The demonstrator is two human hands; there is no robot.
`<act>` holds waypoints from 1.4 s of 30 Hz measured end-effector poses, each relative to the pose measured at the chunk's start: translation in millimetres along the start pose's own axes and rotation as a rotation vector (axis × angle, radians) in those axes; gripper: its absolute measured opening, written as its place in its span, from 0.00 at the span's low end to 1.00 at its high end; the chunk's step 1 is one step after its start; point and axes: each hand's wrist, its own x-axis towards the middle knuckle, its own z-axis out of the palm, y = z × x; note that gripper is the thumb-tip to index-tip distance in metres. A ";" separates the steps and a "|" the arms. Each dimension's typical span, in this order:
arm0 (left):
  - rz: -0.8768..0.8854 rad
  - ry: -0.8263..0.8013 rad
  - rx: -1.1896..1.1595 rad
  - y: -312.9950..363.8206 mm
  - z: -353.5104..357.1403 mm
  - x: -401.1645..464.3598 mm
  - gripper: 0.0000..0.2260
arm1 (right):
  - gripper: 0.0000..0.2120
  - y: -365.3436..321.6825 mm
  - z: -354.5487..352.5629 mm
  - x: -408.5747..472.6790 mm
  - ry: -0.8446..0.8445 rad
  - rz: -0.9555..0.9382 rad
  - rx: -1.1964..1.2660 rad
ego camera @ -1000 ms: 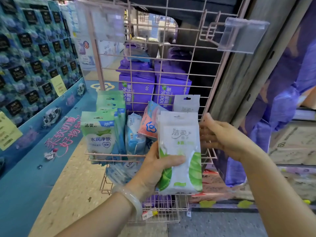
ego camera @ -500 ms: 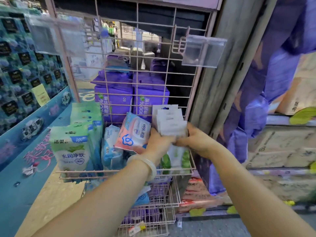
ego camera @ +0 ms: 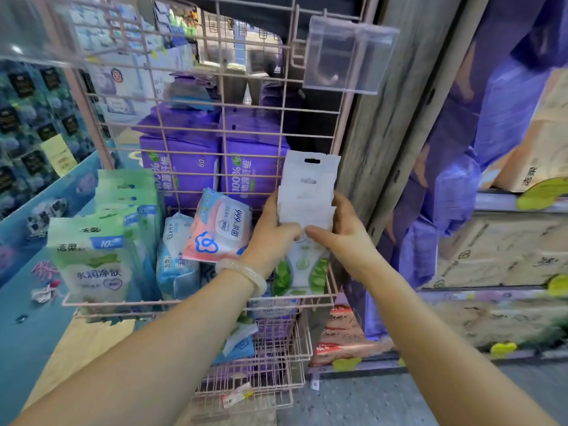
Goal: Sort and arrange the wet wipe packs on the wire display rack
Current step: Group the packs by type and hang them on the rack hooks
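A pink wire rack (ego camera: 196, 302) holds wet wipe packs in its upper basket. At the basket's right end stands a row of white-and-green packs (ego camera: 307, 192) with hang tabs. My left hand (ego camera: 273, 238) grips the left side of that row, and my right hand (ego camera: 344, 238) presses its right side and front. A pink pack (ego camera: 219, 229) leans tilted just left of my left hand. Blue packs (ego camera: 175, 259) stand beside it, and green packs (ego camera: 92, 259) fill the left end.
Purple wipe boxes (ego camera: 184, 170) stand behind the rack's back grid. A clear price-tag holder (ego camera: 347, 56) juts from the top right. A lower basket (ego camera: 264, 348) holds more packs. A grey post (ego camera: 384, 133) rises right of the rack, and a blue display (ego camera: 30, 118) at left.
A second ago my left hand held one white-and-green pack in front of the basket. That pack now stands in the row at the right end, with both hands closed around the row.
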 end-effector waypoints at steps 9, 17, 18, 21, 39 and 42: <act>-0.183 -0.111 0.402 -29.6 -9.6 -11.8 0.31 | 0.35 11.2 -2.9 -10.2 -0.103 0.008 -0.467; 0.001 -0.063 0.538 -25.2 -7.0 -16.2 0.33 | 0.28 10.1 4.5 -18.8 0.010 -0.009 -0.506; -0.011 -0.072 0.582 -23.8 -7.0 -16.5 0.35 | 0.28 10.1 5.1 -20.1 0.000 0.008 -0.525; -0.093 -0.066 0.709 -16.0 -3.5 -22.0 0.44 | 0.28 4.4 7.0 -25.6 0.000 0.049 -0.614; -0.470 0.600 0.315 -136.4 -157.6 -151.5 0.13 | 0.14 125.7 128.8 -124.4 0.066 0.352 -0.402; -0.406 0.596 0.342 -137.4 -165.5 -130.0 0.06 | 0.23 121.4 166.3 -93.9 -0.044 0.228 -0.526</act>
